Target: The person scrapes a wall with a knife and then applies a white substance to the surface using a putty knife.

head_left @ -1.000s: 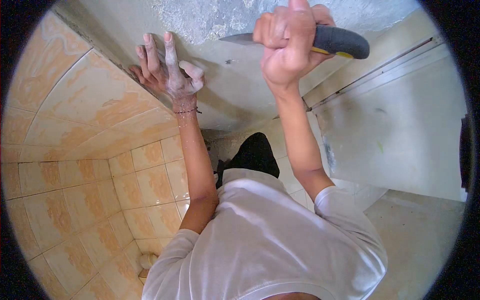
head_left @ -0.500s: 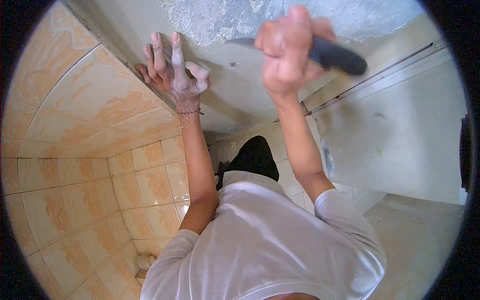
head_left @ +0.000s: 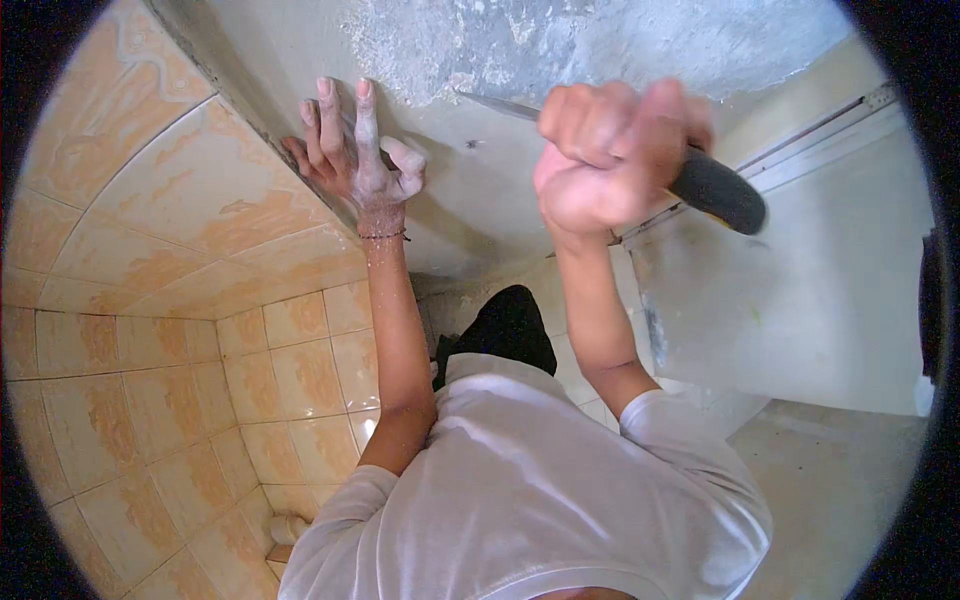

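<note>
Wall, roughly patched beside patterned tiles, left fingers spread against it, right fingers clamped round bladed tool.

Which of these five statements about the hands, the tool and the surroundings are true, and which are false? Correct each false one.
1. The right hand grips a bladed tool. True.
2. The left hand is clenched into a tight fist. False: its fingers are spread and it holds nothing.
3. The blade reaches from the right hand toward the left hand's side, with its tip near the edge of a rough patch. True.
4. A thin bracelet circles the right wrist. False: it is on the left wrist.
5. Pale powder shows on the left hand. True.
</note>
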`<act>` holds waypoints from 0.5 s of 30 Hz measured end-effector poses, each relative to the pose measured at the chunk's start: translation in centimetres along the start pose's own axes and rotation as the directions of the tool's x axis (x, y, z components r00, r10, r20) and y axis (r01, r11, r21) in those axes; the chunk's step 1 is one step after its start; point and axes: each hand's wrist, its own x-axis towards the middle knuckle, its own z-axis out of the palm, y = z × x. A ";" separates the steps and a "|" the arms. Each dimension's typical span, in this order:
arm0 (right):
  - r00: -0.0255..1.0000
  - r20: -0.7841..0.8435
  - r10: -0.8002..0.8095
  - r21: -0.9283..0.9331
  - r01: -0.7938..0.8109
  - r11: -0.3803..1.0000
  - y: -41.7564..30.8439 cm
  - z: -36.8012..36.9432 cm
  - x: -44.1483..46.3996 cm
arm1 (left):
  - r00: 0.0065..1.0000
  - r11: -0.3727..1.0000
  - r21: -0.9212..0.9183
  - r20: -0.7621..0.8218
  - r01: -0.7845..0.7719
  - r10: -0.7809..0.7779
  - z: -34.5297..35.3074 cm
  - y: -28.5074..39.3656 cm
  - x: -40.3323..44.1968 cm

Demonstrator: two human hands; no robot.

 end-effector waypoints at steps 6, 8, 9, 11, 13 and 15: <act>1.000 0.017 -0.005 -0.087 0.006 0.996 0.1 0.7 -1.4 | 0.993 0.990 0.115 0.101 -0.078 0.066 -1.0 -0.1 0.2; 0.992 0.120 -0.030 -0.068 0.038 0.997 -2.0 1.5 -1.0 | 0.992 0.986 0.143 0.103 -0.080 0.066 -1.0 -0.2 0.0; 0.975 0.213 -0.056 -0.056 0.070 0.996 -2.5 1.8 -0.8 | 0.994 0.989 0.131 0.093 -0.074 0.062 -0.9 -0.3 0.0; 0.984 0.166 -0.059 -0.124 0.080 0.989 -1.6 1.2 -1.3 | 0.995 0.991 0.115 0.084 -0.067 0.057 -0.9 -0.2 -0.2; 0.995 0.066 -0.080 -0.257 0.094 0.962 -0.2 0.2 -1.9 | 0.993 0.991 0.119 0.104 -0.066 0.054 -1.1 -0.1 -0.2; 0.995 0.018 -0.096 -0.319 0.097 0.943 -0.5 0.0 -1.6 | 0.994 0.992 0.112 0.098 -0.055 0.044 -1.0 -0.1 -0.2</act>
